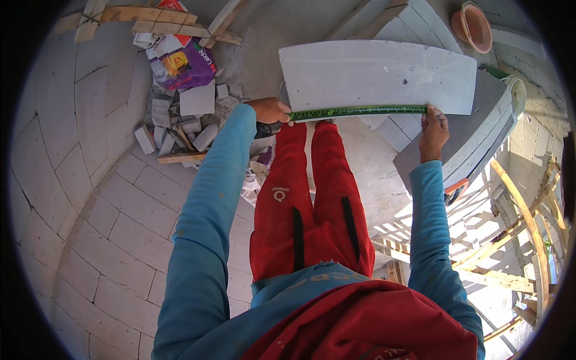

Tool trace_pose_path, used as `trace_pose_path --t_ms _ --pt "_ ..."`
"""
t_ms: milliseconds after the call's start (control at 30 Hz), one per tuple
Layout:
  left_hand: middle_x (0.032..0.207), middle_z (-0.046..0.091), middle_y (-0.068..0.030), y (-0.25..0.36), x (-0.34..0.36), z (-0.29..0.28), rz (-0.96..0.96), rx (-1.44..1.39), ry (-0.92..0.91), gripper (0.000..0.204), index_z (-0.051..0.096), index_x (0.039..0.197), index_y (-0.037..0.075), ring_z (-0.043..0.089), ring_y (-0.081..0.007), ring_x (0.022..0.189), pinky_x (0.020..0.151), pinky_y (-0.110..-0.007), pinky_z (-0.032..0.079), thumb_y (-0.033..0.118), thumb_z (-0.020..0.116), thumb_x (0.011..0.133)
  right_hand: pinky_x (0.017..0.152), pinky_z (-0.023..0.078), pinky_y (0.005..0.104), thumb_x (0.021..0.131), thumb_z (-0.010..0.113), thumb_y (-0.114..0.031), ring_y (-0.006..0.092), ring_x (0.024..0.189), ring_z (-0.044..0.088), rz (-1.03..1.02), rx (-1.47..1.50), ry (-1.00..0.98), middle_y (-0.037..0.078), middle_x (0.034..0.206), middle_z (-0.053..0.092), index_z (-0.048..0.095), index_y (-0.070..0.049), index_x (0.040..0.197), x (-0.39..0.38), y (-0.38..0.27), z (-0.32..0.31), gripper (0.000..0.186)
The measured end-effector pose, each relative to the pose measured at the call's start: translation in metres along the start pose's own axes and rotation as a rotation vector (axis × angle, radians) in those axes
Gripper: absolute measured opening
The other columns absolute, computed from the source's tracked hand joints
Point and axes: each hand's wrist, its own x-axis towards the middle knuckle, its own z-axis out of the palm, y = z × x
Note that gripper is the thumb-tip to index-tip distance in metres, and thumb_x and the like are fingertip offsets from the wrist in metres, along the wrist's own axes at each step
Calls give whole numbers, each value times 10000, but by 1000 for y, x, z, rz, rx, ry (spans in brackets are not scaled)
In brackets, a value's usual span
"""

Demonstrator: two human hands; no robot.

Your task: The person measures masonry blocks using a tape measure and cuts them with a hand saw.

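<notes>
A green tape measure [360,110] is stretched almost level along the near edge of a large pale grey block [378,72]. Its left end is in my left hand [271,111], whose fingers are closed around it. At the other end, my right hand [433,133] pinches the tape near the block's right corner. Something dark [267,128] shows just below my left hand; whether it is the tape's case or a shoe I cannot tell.
Broken block pieces [195,129] and a purple bag [183,66] lie at the left. Timber [150,21] crosses the far left. An orange bucket [473,29] stands far right. More grey blocks [462,129] and an orange-handled tool [457,191] are beside my right arm.
</notes>
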Motion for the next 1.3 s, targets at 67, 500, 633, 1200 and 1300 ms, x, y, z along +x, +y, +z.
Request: trace_pose_path --t_ms 67,500,633,1200,1300 --pt "961 736 -79 -3 0 2 9 28 44 326 743 1193 65 648 -188 934 895 -321 475 250 609 961 700 576 211 916 775 -55 115 830 670 12 -7 1 72 963 724 657 -49 1008 -2 -3 3 150" --pt "1056 753 -85 -9 1 1 -53 -14 -4 302 776 1157 107 640 -182 980 936 -324 476 258 622 946 654 573 267 908 771 -92 150 730 680 66 24 15 78 904 716 683 -16 1020 -6 -10 5 162" --pt "940 748 -79 -8 2 2 -49 -74 -8 302 758 1130 60 657 -169 879 856 -317 504 251 610 948 621 571 270 899 784 -103 152 699 688 57 0 46 86 902 730 697 7 1011 -6 -20 11 180" --pt "914 737 -65 -3 -5 -8 -51 -94 -9 292 761 1119 60 652 -162 868 839 -313 500 252 620 949 625 598 250 869 757 0 154 668 682 103 39 53 97 839 715 685 36 904 -7 -40 5 88" --pt "919 742 -60 -8 -12 -39 -5 -124 16 324 748 1130 42 644 -157 865 842 -306 490 273 611 950 637 596 238 870 774 -10 146 707 693 56 5 2 95 869 729 679 23 932 11 -45 31 118"
